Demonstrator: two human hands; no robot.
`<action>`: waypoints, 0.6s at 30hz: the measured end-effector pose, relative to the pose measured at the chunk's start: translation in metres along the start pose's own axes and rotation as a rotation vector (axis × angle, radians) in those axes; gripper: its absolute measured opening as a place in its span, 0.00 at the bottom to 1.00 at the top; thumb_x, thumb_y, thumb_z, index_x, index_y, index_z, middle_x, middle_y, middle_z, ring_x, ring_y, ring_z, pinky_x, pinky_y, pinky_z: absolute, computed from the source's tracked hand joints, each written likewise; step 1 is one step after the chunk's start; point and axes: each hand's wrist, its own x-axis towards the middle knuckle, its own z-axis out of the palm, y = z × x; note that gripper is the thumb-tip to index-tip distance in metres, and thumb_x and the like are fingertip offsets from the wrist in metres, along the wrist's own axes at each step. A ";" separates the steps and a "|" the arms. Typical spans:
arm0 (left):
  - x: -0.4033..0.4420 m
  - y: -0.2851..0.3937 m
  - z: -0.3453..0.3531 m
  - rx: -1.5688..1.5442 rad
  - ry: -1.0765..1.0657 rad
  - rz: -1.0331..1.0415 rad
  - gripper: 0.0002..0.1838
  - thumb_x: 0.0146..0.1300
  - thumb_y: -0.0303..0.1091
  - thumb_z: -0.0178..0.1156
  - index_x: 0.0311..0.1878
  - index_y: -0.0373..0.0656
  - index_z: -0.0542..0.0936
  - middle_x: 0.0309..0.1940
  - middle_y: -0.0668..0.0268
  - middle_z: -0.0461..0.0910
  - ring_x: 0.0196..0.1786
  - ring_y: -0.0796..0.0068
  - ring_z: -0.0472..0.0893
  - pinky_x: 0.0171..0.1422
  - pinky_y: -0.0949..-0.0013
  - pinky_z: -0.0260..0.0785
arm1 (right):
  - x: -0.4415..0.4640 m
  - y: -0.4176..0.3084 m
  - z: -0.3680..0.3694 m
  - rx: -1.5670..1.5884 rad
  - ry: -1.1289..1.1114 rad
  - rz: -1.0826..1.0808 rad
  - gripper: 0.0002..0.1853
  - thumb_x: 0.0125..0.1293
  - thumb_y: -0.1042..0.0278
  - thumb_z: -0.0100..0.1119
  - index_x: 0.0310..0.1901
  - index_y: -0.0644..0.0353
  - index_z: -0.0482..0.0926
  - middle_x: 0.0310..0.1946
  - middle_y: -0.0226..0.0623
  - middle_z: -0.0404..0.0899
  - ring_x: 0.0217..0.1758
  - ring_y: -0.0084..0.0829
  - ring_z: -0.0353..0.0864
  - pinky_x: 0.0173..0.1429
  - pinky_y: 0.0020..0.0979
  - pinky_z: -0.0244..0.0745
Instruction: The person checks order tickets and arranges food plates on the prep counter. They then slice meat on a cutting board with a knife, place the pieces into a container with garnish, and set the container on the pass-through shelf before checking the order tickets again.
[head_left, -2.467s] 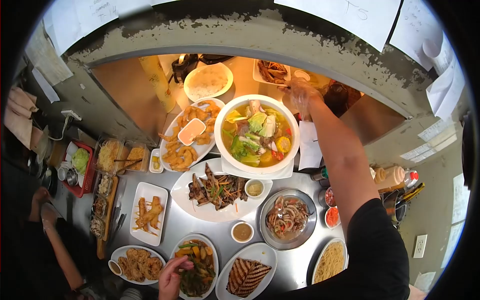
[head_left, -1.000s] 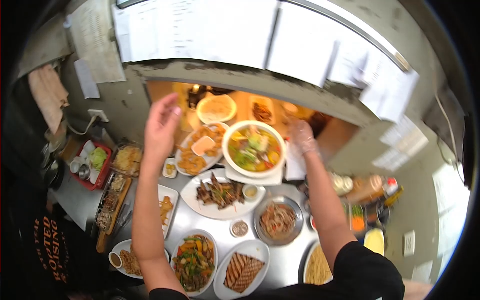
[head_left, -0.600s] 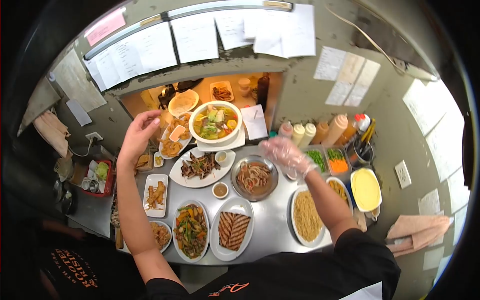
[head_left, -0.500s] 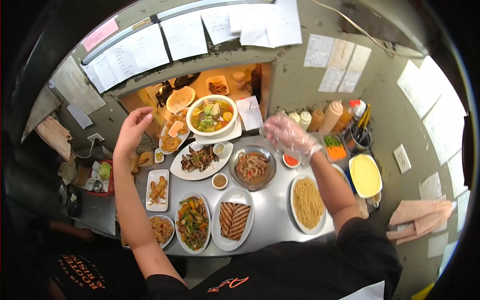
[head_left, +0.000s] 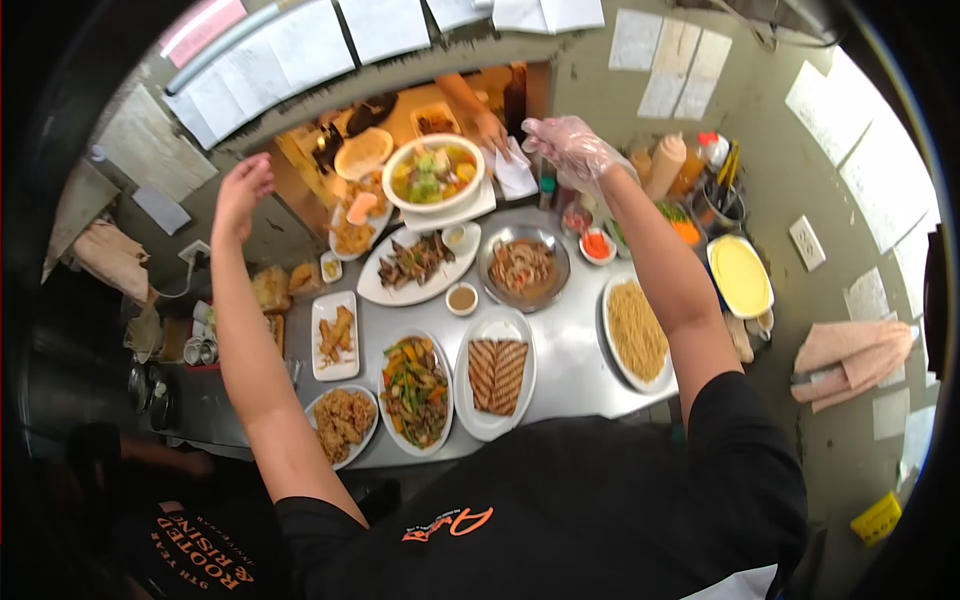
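My left hand (head_left: 243, 192) is bare, raised near the wall left of the lit window, its fingers loosely bent with nothing in them. In a clear plastic glove, my right hand (head_left: 572, 146) hangs above the bottles, right of a white paper slip (head_left: 514, 172); its fingers are loosely curled and no object shows in them. Between my hands, a bowl of soup (head_left: 433, 172) stands on a white square plate (head_left: 452, 211) at the window ledge. Fried shrimp (head_left: 355, 235) lie to its left, and a platter of browned meat (head_left: 412, 262) is in front.
Another person's hand (head_left: 492, 132) reaches through the window to the slip. Grilled meat (head_left: 496, 375), vegetables (head_left: 416, 392), fried pieces (head_left: 343, 420), noodles (head_left: 636, 332) and a metal dish of squid (head_left: 523, 268) stand on the steel counter (head_left: 561, 372). A co-worker's black shirt (head_left: 205, 550) is at lower left.
The view has tilted down and shifted. My right hand has drawn back from inside the window, and my left hand has risen from the front dishes. Another person's hand has come to the slip.
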 end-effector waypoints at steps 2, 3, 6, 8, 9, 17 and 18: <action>0.011 -0.012 -0.008 0.003 -0.019 0.000 0.20 0.74 0.40 0.60 0.64 0.40 0.77 0.49 0.69 0.80 0.49 0.79 0.79 0.55 0.72 0.74 | -0.026 0.022 0.005 -0.130 -0.073 0.099 0.14 0.70 0.60 0.63 0.31 0.60 0.78 0.23 0.26 0.75 0.22 0.15 0.69 0.23 0.21 0.62; 0.009 -0.015 -0.008 0.000 -0.037 0.010 0.20 0.75 0.40 0.60 0.64 0.40 0.77 0.50 0.69 0.80 0.50 0.80 0.79 0.56 0.72 0.74 | -0.039 0.029 0.008 -0.195 -0.113 0.146 0.13 0.70 0.62 0.62 0.29 0.60 0.77 0.22 0.27 0.75 0.22 0.16 0.69 0.23 0.22 0.62; -0.009 -0.022 0.002 0.038 -0.088 0.027 0.21 0.74 0.42 0.60 0.64 0.40 0.78 0.50 0.69 0.79 0.51 0.80 0.78 0.57 0.72 0.74 | -0.039 0.084 -0.010 -0.565 -0.243 0.148 0.13 0.67 0.69 0.59 0.24 0.60 0.74 0.19 0.30 0.74 0.20 0.20 0.70 0.22 0.25 0.64; -0.005 -0.041 0.003 0.008 -0.089 0.028 0.22 0.74 0.42 0.60 0.65 0.39 0.77 0.51 0.68 0.79 0.52 0.79 0.78 0.58 0.71 0.74 | -0.066 0.079 0.000 -0.489 -0.263 0.449 0.13 0.67 0.70 0.60 0.24 0.60 0.74 0.19 0.30 0.74 0.20 0.21 0.71 0.23 0.25 0.66; 0.000 -0.048 0.000 -0.006 -0.074 0.038 0.23 0.74 0.42 0.60 0.65 0.39 0.77 0.52 0.67 0.79 0.53 0.78 0.78 0.59 0.71 0.74 | -0.072 0.087 0.004 -0.407 -0.234 0.453 0.12 0.68 0.70 0.60 0.25 0.60 0.76 0.19 0.31 0.75 0.20 0.21 0.72 0.24 0.26 0.67; 0.082 -0.037 -0.016 -0.360 0.490 0.358 0.18 0.74 0.39 0.60 0.60 0.36 0.77 0.54 0.62 0.80 0.54 0.72 0.79 0.57 0.65 0.75 | -0.055 -0.007 0.108 -0.422 -0.363 0.167 0.14 0.73 0.61 0.59 0.46 0.65 0.82 0.30 0.33 0.81 0.32 0.21 0.79 0.35 0.26 0.75; 0.093 -0.032 -0.019 -0.352 0.544 0.398 0.18 0.73 0.38 0.61 0.58 0.36 0.77 0.52 0.63 0.80 0.54 0.72 0.78 0.56 0.64 0.74 | -0.051 -0.036 0.130 -0.528 -0.394 0.081 0.15 0.73 0.59 0.58 0.47 0.65 0.82 0.30 0.34 0.81 0.33 0.22 0.79 0.35 0.27 0.76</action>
